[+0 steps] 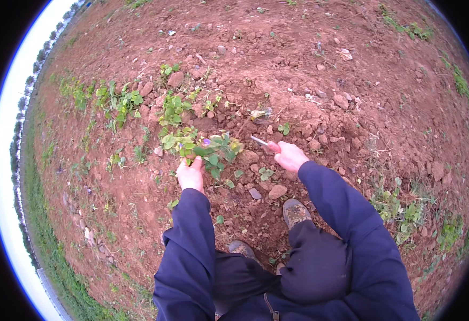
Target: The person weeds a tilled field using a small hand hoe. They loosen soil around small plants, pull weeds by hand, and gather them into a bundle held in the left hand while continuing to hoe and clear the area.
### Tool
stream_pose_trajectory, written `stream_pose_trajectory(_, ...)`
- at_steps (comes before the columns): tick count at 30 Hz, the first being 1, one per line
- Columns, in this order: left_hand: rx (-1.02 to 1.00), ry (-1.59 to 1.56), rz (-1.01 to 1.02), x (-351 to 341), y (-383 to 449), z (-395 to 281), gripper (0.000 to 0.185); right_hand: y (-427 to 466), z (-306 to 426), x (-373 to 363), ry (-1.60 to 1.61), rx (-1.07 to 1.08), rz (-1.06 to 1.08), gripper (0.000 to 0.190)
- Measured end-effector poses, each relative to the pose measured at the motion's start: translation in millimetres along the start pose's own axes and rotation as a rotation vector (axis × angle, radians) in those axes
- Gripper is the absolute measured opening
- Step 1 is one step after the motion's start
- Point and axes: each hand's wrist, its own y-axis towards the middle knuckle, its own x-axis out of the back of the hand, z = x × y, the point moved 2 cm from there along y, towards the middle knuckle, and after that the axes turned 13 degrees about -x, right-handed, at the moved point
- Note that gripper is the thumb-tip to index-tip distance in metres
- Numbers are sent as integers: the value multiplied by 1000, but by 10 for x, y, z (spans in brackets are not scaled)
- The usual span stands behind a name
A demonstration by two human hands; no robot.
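My left hand (191, 174) grips a leafy green plant (214, 154) by its near-left side, fingers and thumb closed on its leaves or stems. A small purple flower (206, 141) shows among the leaves. To the right, my right hand (291, 155) is closed round the reddish handle (274, 147) of a small hand tool. Its narrow metal end (259, 140) points left towards the plant, a short way off and apart from it. Whether it is a blade or another kind of tip I cannot tell.
Reddish, cloddy soil (234, 240) with scattered stones (277, 191) surrounds me. More leafy plants (124, 102) grow beyond and left of my hands, others (409, 216) to the right. My shoes (295, 212) stand on the soil near a grey stone (255, 194). Green growth (53, 248) borders the far left.
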Motion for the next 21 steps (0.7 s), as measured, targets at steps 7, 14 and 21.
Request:
stream_pose_trajectory(7, -9, -12, -13, -16, 21, -97, 12, -988, -532, 1036, 24, -66, -176, 32)
stream_pose_trajectory(14, -19, -52, 31, -79, -7, -139, 15, -1683, -935, 1321, -244, -94, -365, 28)
stream_pose_trajectory(21, -12, -78, 18, 1, -62, -315, 15, -761, -1330, 468, -245, -248, -18, 28)
